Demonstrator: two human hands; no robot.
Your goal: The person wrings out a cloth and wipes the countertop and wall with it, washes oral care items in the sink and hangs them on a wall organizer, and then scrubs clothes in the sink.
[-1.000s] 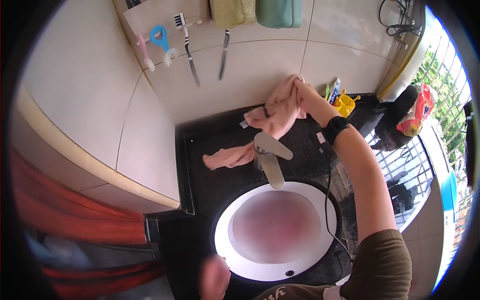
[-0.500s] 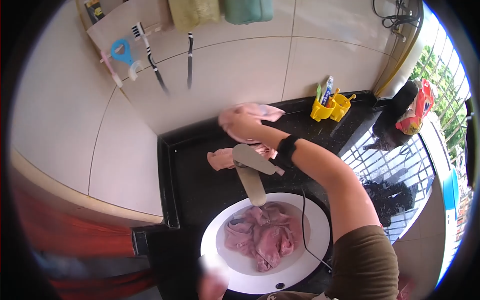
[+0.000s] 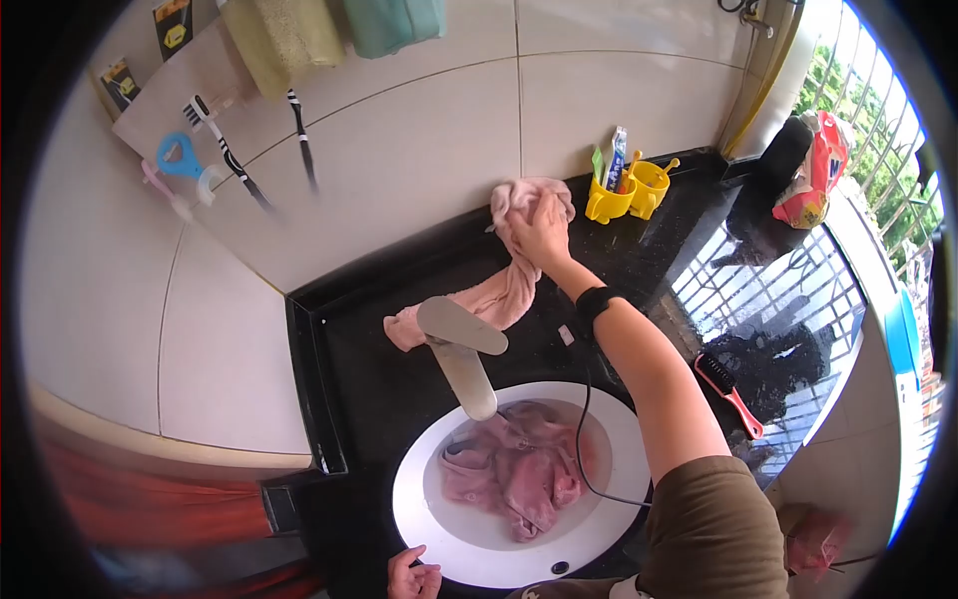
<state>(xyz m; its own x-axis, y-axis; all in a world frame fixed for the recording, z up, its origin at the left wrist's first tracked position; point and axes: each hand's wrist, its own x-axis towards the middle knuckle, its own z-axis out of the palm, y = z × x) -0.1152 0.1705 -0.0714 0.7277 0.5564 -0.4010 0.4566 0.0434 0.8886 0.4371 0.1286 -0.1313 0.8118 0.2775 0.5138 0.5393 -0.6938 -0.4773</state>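
Note:
My right hand [image 3: 542,230] rests on a pink cloth [image 3: 506,290] against the tiled wall, with its fingers spread over the bunched upper end. The cloth trails down to the left behind the faucet [image 3: 461,349]. My left hand [image 3: 413,576] is at the lower left rim of the white basin [image 3: 419,509], its fingers apart and nothing in it. Wet pink clothing [image 3: 529,474] lies in water in the basin. A thin black cord crosses the basin's right side.
Yellow cups [image 3: 627,195] with a toothpaste tube stand by the wall. A red-handled brush [image 3: 728,394] lies on the black counter [image 3: 369,399] at right. Toothbrushes [image 3: 228,155] hang on the left wall. A red packet [image 3: 813,175] sits by the window.
My right hand has moved right along the wall, and the cloth now stretches from the faucet up to it. My left hand shows more sharply by the basin. The view has shifted.

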